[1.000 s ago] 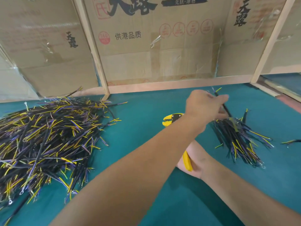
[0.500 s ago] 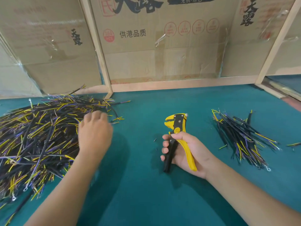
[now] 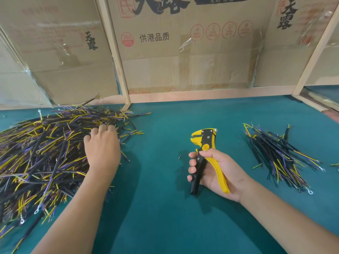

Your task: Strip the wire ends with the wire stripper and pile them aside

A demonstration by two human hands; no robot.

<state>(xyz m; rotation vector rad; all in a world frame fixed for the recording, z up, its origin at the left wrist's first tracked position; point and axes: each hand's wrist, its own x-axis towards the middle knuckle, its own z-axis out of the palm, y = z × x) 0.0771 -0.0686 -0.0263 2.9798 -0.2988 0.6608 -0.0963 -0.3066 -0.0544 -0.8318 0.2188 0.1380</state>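
Note:
A big heap of black, yellow and purple wires (image 3: 42, 158) covers the left of the green table (image 3: 165, 217). My left hand (image 3: 102, 149) rests on the heap's right edge, its fingers bent down among the wires and its fingertips hidden. My right hand (image 3: 227, 173) grips the yellow and black wire stripper (image 3: 204, 142) by its handles at the middle of the table, jaws pointing away from me and holding no wire. A smaller pile of wires (image 3: 280, 154) lies to the right of that hand.
Cardboard sheets (image 3: 183, 61) in a wooden frame (image 3: 117, 57) wall off the back of the table. Tiny bits of insulation (image 3: 179, 157) lie left of the stripper. A stray wire (image 3: 334, 164) sits at the far right edge.
My left hand left the small right pile, crossed over to the big heap on the left and now reaches a little deeper into it. My right hand still holds the stripper.

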